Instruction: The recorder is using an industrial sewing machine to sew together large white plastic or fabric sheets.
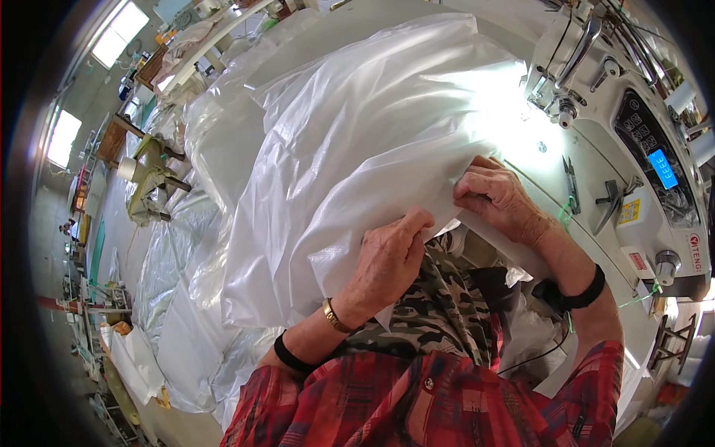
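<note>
A large sheet of white woven plastic fabric [350, 141] lies creased across the table and hangs over its near edge. My left hand [391, 257] pinches the near edge of this fabric, fingers closed. A little to the right and farther off, my right hand [503, 197] grips the same edge with bent fingers. The stretch of edge between the two hands is held up. At the right stands a white sewing machine [640, 134] with a lit blue display; its lamp throws a bright glare on the fabric by the needle area, so detail there is lost.
Thread snips [571, 182] and a dark metal clamp-like part [611, 205] lie on the table beside the machine. More clear and white plastic sheeting [179, 298] is heaped at the left. A wooden stool [153, 179] with cloth on it stands there.
</note>
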`<control>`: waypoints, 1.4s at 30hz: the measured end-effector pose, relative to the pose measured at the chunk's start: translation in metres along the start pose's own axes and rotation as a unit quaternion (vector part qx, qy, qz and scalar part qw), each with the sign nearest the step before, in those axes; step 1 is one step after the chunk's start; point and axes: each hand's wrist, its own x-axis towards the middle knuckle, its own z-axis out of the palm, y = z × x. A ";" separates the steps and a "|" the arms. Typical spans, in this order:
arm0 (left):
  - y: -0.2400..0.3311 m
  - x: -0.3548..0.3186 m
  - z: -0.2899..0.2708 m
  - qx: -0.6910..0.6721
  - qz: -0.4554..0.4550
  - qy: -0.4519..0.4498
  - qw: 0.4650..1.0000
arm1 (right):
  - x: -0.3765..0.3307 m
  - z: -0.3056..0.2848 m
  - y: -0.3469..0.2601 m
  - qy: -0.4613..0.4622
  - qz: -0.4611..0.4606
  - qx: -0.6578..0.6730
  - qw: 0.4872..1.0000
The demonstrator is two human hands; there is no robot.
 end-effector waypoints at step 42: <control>-0.017 0.017 0.033 -0.127 -0.015 0.118 0.985 | 0.010 0.001 -0.004 0.010 0.049 -0.063 0.997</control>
